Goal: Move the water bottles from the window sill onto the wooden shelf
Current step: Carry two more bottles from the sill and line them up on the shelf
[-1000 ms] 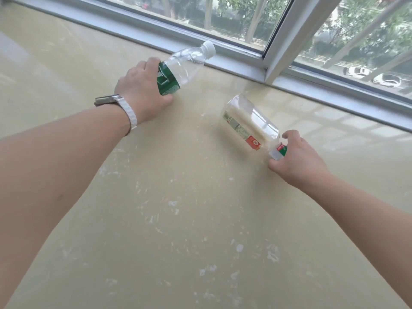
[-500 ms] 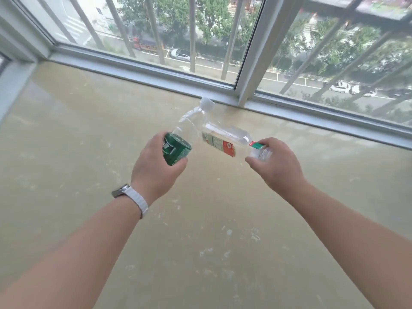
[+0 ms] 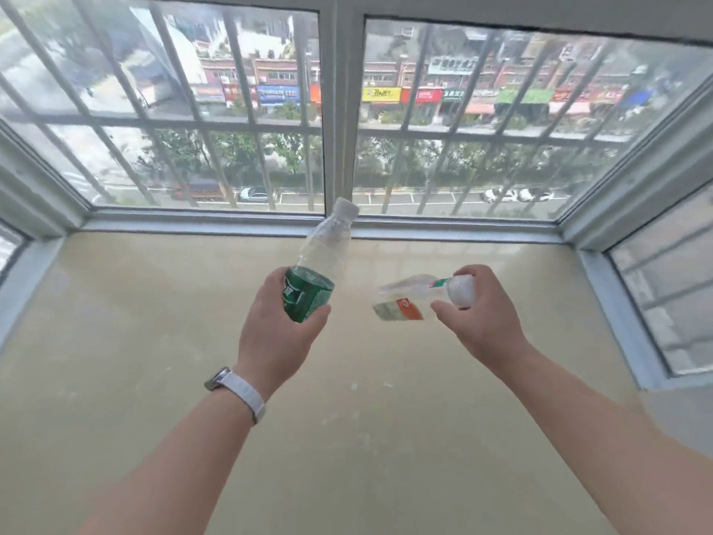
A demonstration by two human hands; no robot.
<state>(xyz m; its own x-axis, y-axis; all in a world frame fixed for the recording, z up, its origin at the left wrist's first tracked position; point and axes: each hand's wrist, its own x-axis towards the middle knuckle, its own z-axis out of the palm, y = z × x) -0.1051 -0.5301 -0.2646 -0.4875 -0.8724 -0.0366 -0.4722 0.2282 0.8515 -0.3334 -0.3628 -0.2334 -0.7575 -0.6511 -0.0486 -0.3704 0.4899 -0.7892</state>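
- The left hand [image 3: 277,334] wraps its fingers and thumb round the bottom half of the green bottle [image 3: 316,264].
- This bottle stands almost straight up. Its white cap points up and away, toward the window [image 3: 332,110].
- The right hand [image 3: 482,322] pinches the red bottle [image 3: 409,299] at its cap end.
- This one lies almost flat. Its bottom points left, at the green bottle, close to it but not touching.
- Both bottles are in the air over the middle of the window sill [image 3: 115,341], nearer its back edge.
- No wooden shelf shows, so I think the person must turn away to find it.
- The bottles are thin clear plastic, round and long, and look light.
- The sill is smooth and cream, with pale specks.
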